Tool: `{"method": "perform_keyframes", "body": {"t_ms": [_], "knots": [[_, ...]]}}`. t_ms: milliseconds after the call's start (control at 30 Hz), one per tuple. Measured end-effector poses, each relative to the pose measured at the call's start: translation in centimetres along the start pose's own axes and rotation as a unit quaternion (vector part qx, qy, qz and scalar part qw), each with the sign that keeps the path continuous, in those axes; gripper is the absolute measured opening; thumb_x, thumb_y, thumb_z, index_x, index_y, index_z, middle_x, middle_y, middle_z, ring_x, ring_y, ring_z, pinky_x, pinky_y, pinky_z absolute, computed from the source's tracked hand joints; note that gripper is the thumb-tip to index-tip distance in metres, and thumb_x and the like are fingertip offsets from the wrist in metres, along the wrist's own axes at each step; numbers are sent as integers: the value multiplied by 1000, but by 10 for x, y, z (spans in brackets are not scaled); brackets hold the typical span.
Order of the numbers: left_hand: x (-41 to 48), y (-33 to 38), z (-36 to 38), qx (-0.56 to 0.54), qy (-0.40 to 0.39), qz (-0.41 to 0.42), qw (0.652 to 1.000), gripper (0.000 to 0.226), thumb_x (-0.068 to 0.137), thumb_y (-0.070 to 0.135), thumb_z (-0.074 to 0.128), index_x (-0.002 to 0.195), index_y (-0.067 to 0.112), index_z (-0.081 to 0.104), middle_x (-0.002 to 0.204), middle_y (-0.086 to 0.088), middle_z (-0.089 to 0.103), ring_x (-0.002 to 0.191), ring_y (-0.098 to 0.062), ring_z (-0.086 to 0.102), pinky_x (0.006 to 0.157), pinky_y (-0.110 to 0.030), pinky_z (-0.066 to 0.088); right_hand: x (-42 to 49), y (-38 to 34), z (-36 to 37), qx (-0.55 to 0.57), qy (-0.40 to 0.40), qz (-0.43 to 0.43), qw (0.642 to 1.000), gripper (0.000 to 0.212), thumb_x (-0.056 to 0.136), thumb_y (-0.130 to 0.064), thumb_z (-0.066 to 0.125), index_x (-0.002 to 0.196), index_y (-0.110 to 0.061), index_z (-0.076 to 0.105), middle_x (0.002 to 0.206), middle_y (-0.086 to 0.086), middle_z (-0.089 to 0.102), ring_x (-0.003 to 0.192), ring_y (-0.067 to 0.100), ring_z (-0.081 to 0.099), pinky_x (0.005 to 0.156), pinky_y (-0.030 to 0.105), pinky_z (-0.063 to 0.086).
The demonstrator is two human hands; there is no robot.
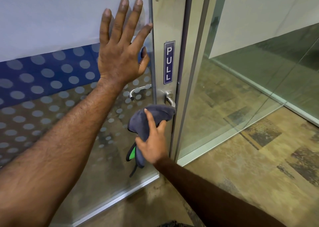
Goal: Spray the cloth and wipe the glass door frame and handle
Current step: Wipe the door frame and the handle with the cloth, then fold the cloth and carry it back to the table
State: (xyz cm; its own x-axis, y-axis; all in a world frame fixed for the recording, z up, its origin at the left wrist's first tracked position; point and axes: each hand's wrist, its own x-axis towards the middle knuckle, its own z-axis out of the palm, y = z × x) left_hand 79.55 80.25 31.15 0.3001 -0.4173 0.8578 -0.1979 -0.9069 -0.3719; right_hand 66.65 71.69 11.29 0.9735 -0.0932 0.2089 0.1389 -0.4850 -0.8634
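Left hand (120,54) flat on dotted frosted glass, fingers spread. Right hand (152,140) clutches grey-blue microfibre cloth (151,114) against silver lever handle (170,98) — handle wipe underway; brushed aluminium frame (168,19) smudged, likely pending.

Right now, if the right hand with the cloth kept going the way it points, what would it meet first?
The door handle: the right hand presses the cloth up toward its lever, apparently already touching, though depth is unclear.

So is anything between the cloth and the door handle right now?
Nothing visible. The right hand already presses the cloth against the lower end of the handle. The left hand rests flat on the glass, well above.
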Motion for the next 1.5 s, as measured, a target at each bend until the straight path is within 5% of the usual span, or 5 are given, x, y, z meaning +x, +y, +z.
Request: {"method": "perform_keyframes", "body": {"t_ms": [267,867,1067,1267,1500], "knots": [[0,0,0,-1,-5,-5,1000,50,99,44,42,146,28,46,161,-15,34,147,-39,33,117,-58,21,-9,31,-20,-297,-102,-107,943,100,85,-27,69,148,-54,-4,133,14,22,113,38,51,75,47,58],[-42,41,-23,-216,-62,-20,974,53,85,23,65,136,9,60,154,-20,43,145,-36,36,118,-56,25,-17,70,-103,-318,-67,-56,944,88,83,-21,64,150,-50,16,141,13,25,123,36,47,84,45,57],[-118,121,-64,-407,-127,-106,898,39,83,19,64,121,10,68,129,-7,60,119,-22,57,99,-37,47,-28,95,-128,-258,-43,32,965,86,81,-24,63,150,-51,19,152,16,19,112,41,58,84,42,54],[-182,190,-76,-528,-322,-295,728,45,82,33,61,124,18,63,123,10,59,115,-4,56,99,-19,46,-47,115,-135,-165,-67,61,982,94,78,-18,69,150,-52,19,146,12,24,114,39,59,88,45,55],[-175,200,-58,-551,-446,-248,660,79,74,70,64,139,27,52,121,23,58,112,5,57,82,4,36,-72,119,-136,-119,-101,-3,988,89,72,-22,64,144,-56,26,136,-1,30,108,29,61,89,43,54]]}}
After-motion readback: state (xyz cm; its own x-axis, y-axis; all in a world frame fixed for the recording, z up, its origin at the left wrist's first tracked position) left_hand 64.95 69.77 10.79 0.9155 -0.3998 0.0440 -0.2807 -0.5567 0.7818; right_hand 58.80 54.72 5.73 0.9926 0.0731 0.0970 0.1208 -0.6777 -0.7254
